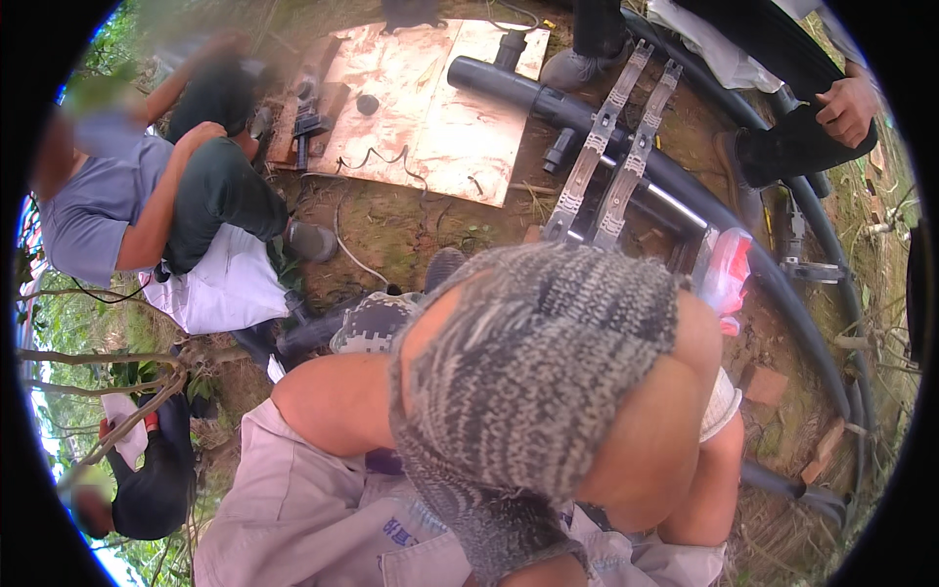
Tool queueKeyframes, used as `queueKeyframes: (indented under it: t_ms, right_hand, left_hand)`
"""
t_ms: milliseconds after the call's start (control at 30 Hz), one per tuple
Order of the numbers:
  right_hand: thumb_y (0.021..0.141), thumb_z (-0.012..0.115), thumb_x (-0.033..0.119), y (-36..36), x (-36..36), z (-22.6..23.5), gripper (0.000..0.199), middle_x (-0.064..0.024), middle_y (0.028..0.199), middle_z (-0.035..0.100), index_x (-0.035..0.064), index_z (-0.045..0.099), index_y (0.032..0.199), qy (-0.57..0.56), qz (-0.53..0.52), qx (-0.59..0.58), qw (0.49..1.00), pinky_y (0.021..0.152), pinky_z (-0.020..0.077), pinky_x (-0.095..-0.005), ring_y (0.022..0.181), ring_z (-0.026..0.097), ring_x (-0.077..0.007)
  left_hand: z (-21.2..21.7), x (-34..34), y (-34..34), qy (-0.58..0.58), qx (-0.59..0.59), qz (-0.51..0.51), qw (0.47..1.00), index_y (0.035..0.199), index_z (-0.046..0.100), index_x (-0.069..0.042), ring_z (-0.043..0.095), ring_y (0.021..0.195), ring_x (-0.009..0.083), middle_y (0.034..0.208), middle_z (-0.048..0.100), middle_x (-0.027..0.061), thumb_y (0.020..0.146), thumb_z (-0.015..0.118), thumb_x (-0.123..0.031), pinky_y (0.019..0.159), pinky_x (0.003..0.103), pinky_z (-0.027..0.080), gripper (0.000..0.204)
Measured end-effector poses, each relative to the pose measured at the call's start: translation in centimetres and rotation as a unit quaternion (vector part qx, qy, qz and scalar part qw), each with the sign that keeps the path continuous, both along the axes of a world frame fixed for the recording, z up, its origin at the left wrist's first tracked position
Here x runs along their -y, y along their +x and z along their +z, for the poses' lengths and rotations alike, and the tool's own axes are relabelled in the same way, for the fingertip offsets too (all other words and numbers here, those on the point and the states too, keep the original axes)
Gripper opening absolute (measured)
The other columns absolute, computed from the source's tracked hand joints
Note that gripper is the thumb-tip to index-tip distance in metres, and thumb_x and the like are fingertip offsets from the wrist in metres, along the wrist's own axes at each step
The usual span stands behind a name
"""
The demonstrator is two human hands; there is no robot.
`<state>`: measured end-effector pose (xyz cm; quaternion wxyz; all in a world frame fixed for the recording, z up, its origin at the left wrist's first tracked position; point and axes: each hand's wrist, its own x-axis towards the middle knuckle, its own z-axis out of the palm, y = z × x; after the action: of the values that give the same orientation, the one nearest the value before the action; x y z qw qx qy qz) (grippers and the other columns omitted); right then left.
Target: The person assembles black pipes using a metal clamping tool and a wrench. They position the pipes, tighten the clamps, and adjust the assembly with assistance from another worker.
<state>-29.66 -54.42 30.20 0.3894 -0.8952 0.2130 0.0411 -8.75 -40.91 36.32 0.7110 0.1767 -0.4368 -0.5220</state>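
One of my hands [538, 362], in a mottled grey knitted glove that leaves some skin bare, is very close and fills the middle. I cannot tell which hand it is. Its fingertips, and anything in them, are hidden. My other hand does not show clearly. Below it lies light grey cloth [264, 489] of my clothing. A pale knitted cuff [721, 403] shows at the right, over bare skin. Behind the glove are a metal clamp frame [611, 147] and a black pipe [533, 96] held across it, with a short upright branch.
A wooden board [430, 137] lies on the ground ahead, with a cable across it. A person [127, 196] sits at the left; another [152, 479] is lower left. A hand [847, 111] of someone standing shows upper right. Long black pipes [797, 313] curve along the right, near bricks [763, 384].
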Motion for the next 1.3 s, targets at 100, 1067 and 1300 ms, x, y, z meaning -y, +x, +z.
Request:
queueKeyframes:
  t_ms: [100,1067,1300]
  right_hand:
    - [0.082,0.079,0.018,0.4,-0.1,0.1,0.068,-0.0146,0.106,0.070,0.0119,0.052,0.144,-0.005,-0.001,-0.033,0.999,0.085,0.0532,-0.0447,0.096,0.067,-0.0354]
    - [0.083,0.077,0.028,0.5,0.0,-1.9,0.070,-0.0161,0.105,0.070,0.0097,0.051,0.145,-0.025,0.045,-0.025,0.998,0.081,0.0533,-0.0440,0.097,0.068,-0.0368]
    - [0.082,0.074,0.033,-0.3,0.6,-2.1,0.063,-0.0170,0.103,0.070,0.0108,0.054,0.138,0.048,0.025,-0.038,0.998,0.081,0.0532,-0.0459,0.094,0.067,-0.0384]
  left_hand:
    - [-0.3,0.6,-0.7,-0.007,0.010,-0.005,1.000,0.079,0.065,-0.007,0.061,0.064,0.0204,0.077,0.063,0.0063,0.086,0.076,-0.028,0.061,0.035,0.051,0.025]
    - [-1.9,2.1,-1.2,0.021,0.262,0.176,0.949,0.069,0.059,-0.009,0.061,0.059,0.0242,0.065,0.057,0.0069,0.082,0.080,-0.029,0.055,0.038,0.049,0.032]
    - [-3.9,3.6,-5.3,-0.014,0.354,0.134,0.925,0.072,0.063,-0.006,0.063,0.065,0.0278,0.065,0.059,0.0081,0.092,0.065,-0.021,0.062,0.039,0.049,0.024]
